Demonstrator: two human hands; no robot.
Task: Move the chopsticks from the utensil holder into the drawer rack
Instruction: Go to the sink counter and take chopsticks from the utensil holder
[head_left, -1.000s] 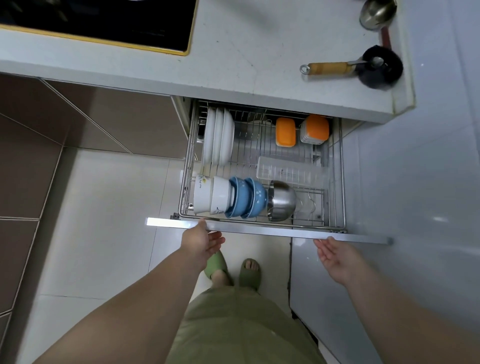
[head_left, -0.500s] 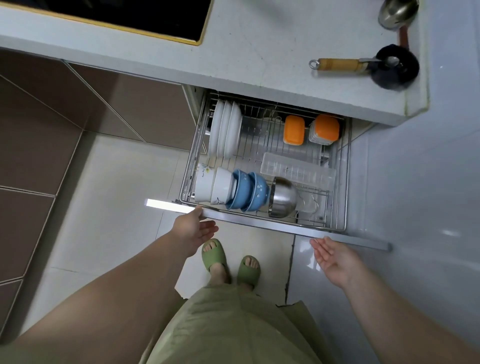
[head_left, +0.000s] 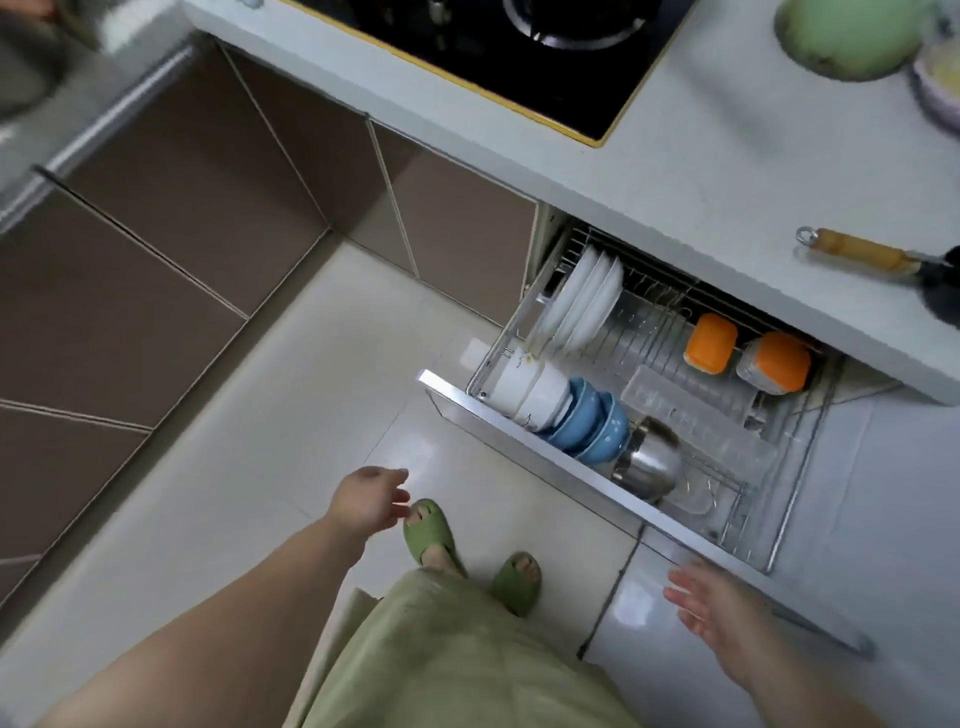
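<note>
Both hands, left hand (head_left: 370, 503) and right hand (head_left: 712, 597), hang empty near the pulled-out drawer rack (head_left: 795, 512)

The person is wearing a loose, pale olive-green garment (head_left: 457, 654) that is creasing in soft folds and hanging down to the feet, with a lighter cream edge showing along its left side. Both forearms are showing bare, with no sleeves, watch or rings in sight on the left hand (head_left: 366, 501) or the right hand (head_left: 714, 603). The feet are wearing chunky green open-toed slippers (head_left: 434, 530), toes peeking out.
</note>
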